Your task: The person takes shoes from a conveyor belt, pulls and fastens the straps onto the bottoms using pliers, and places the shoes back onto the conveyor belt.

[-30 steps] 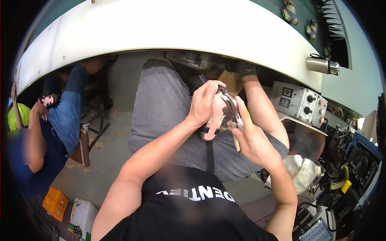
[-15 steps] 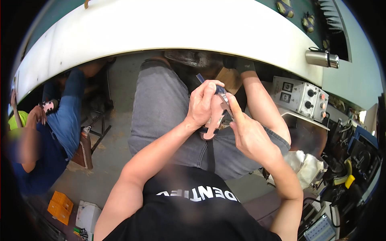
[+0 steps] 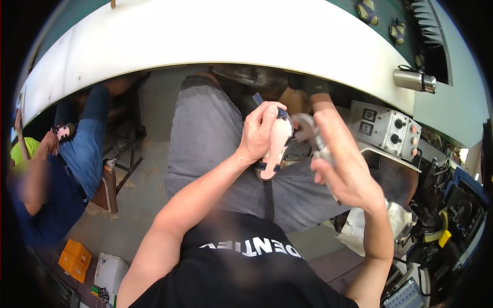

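My left hand is closed around the upper end of a sandal on a shoe last, held above my lap with its pale pink sole side facing up. Dark blue straps wrap its edges, and a loose blue strap end sticks out beyond my fingers. My right hand, smeared by motion, grips a pair of metal lasting pincers. Their curved head is apart from the sandal, a little to its right. My palm and fingers hide part of the handles.
A white tabletop stretches across in front, with a steel flask at its right end. Below that stands a control box with knobs. At left another person sits holding a sandal. An orange crate stands lower left.
My right hand has pulled the pincers away from the sandal, to the right and slightly down. My left hand and the sandal have stayed nearly in place.
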A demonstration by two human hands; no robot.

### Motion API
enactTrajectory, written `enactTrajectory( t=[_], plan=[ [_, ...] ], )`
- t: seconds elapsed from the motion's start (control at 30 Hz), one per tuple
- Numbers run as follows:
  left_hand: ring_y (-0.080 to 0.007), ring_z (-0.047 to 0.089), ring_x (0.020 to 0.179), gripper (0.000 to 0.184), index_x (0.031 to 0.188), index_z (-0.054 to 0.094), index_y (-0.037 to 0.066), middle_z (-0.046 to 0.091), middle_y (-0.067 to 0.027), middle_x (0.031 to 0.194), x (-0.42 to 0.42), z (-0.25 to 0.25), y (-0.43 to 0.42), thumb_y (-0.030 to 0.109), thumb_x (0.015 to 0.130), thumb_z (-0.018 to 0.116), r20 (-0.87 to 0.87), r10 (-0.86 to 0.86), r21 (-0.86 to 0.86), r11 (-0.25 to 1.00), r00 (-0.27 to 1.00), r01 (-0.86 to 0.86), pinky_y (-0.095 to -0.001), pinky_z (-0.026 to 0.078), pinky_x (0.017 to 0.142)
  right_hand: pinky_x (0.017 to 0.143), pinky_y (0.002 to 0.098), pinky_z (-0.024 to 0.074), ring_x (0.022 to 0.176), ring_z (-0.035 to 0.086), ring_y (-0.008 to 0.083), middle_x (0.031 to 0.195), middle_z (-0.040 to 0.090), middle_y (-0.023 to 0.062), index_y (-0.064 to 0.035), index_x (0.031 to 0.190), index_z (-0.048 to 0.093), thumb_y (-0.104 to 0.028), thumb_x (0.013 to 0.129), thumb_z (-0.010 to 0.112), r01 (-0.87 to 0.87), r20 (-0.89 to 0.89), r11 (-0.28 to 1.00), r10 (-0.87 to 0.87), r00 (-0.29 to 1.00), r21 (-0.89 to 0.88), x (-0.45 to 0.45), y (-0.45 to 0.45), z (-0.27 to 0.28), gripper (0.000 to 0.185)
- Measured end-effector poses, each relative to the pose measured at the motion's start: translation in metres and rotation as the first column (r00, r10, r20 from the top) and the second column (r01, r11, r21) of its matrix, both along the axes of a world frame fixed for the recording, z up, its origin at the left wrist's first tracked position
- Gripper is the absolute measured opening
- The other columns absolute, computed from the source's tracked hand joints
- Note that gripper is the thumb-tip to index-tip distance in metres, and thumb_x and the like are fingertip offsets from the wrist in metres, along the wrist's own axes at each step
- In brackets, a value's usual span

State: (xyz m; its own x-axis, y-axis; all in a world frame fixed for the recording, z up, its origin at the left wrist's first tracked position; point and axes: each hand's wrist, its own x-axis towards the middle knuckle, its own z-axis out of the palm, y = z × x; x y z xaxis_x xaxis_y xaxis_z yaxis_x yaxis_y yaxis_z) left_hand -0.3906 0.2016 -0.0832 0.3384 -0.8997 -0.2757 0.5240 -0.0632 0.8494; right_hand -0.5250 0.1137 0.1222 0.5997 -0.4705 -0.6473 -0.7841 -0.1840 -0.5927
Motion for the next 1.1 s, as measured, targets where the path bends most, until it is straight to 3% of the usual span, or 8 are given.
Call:
enactTrajectory(
  t=[0.07,0.17,0.33,0.53,0.63,0.83,0.97,1.1],
  plan=[
    [-0.0070,0.058,0.071,0.032,0.110,0.065,0.002,0.065,-0.0016,0.081,-0.003,0.001,0.000,0.027,0.109,0.045,-0.037,0.004,-0.008,1.000,0.999,-0.004,-0.0246,0.048,0.064,0.071,0.0264,0.0526,0.084,0.059,0.0143,0.146,0.046,0.0185,-0.0065,0.163,0.018,0.009,0.095,0.046,-0.063,0.104,0.948,0.100,0.990,-0.313,-0.007,-0.007,0.005,0.075],
    [-0.0072,0.057,0.071,0.033,0.109,0.066,0.001,0.065,-0.0016,0.080,-0.001,0.001,0.001,0.027,0.109,0.045,-0.015,0.007,0.000,1.000,1.000,-0.007,-0.0244,0.047,0.064,0.071,0.0255,0.0501,0.080,0.057,0.0104,0.104,0.062,0.0073,-0.0054,0.162,0.021,-0.004,0.105,0.042,0.423,0.599,0.875,-0.214,0.772,-0.233,0.012,0.007,-0.006,0.061],
    [-0.0078,0.054,0.073,0.035,0.109,0.066,0.001,0.060,-0.0013,0.079,-0.001,-0.003,-0.007,0.027,0.110,0.043,0.332,0.138,-0.105,0.989,0.933,-0.109,-0.0258,0.045,0.065,0.070,0.0505,0.0551,0.082,0.065,0.0484,0.109,0.064,0.0330,-0.0134,0.162,0.022,0.003,0.092,0.054,-0.213,-0.082,0.914,0.196,0.977,-0.345,0.010,0.024,-0.082,0.079],
    [-0.0106,0.059,0.077,0.043,0.111,0.066,0.001,0.066,-0.0039,0.087,-0.001,0.000,0.003,0.032,0.111,0.036,0.076,0.022,0.048,0.999,0.997,-0.026,-0.0268,0.048,0.071,0.060,0.0303,0.0517,0.066,0.058,0.0159,0.112,0.065,0.0148,-0.0088,0.161,0.026,0.012,0.093,0.047,0.322,0.433,0.883,-0.156,0.888,-0.343,0.020,0.021,-0.059,0.075],
    [-0.0150,0.063,0.090,0.049,0.112,0.067,0.000,0.069,-0.0070,0.097,0.002,-0.005,0.002,0.033,0.112,0.030,0.258,0.025,0.019,0.999,0.966,-0.031,-0.0298,0.050,0.082,0.064,0.0511,0.0564,0.075,0.069,0.0434,0.082,0.066,0.0270,-0.0230,0.163,0.017,0.002,0.080,0.065,-0.219,-0.031,0.827,0.238,0.971,-0.518,0.016,0.039,-0.097,0.099],
    [-0.0123,0.059,0.084,0.049,0.112,0.065,0.000,0.066,-0.0044,0.090,-0.001,-0.005,-0.002,0.036,0.112,0.034,0.140,0.041,0.027,0.999,0.989,-0.045,-0.0290,0.048,0.077,0.070,0.0556,0.0525,0.080,0.068,0.0476,0.088,0.069,0.0297,-0.0196,0.163,0.016,-0.001,0.091,0.058,-0.014,0.191,0.961,0.069,0.979,-0.275,0.010,0.015,-0.085,0.086],
    [-0.0159,0.060,0.092,0.038,0.126,0.060,0.001,0.065,-0.0078,0.105,0.003,-0.010,0.008,0.028,0.110,0.038,0.267,-0.025,-0.007,1.000,0.963,0.027,-0.0305,0.049,0.083,0.062,0.0263,0.0524,0.065,0.056,0.0110,0.086,0.063,0.0051,-0.0221,0.165,0.016,0.001,0.100,0.048,0.372,0.380,0.926,-0.325,0.866,-0.058,-0.018,0.005,-0.093,0.076],
    [-0.0278,0.052,0.128,0.102,0.162,0.013,0.007,0.052,-0.0177,0.140,-0.002,0.000,0.039,0.023,0.083,0.076,0.285,-0.198,-0.007,0.978,0.938,0.209,-0.0413,0.040,0.112,0.057,0.0236,0.0486,0.064,0.055,0.0095,0.082,0.059,0.0036,-0.0224,0.165,0.008,-0.008,0.104,0.049,0.700,0.572,0.714,-0.581,0.580,0.017,-0.058,-0.023,-0.106,0.076]
  ],
)
